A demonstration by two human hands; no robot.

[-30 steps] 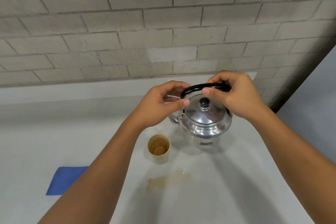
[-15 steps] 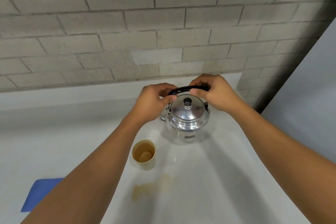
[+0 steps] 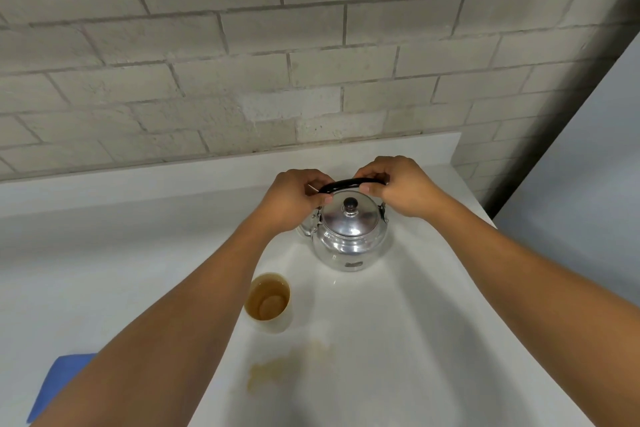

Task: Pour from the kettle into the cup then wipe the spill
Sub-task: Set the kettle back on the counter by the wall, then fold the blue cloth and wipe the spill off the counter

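A shiny steel kettle (image 3: 349, 239) with a black knob and black handle stands upright on the white counter (image 3: 398, 340). My left hand (image 3: 294, 199) grips the left end of the handle and my right hand (image 3: 398, 185) grips the right end. In front and left of the kettle stands a cream cup (image 3: 268, 302) holding brown liquid. A brown spill (image 3: 273, 371) lies on the counter just in front of the cup. A blue cloth (image 3: 59, 381) lies at the lower left, partly hidden by my left forearm.
A grey brick wall (image 3: 311, 45) rises behind the counter's raised back ledge (image 3: 138, 180). The counter's right edge runs diagonally past my right forearm, with a grey floor (image 3: 588, 166) beyond it.
The kettle has moved away from me toward the back of the counter, both hands still on its handle. It now rests on the counter, farther from the cup.
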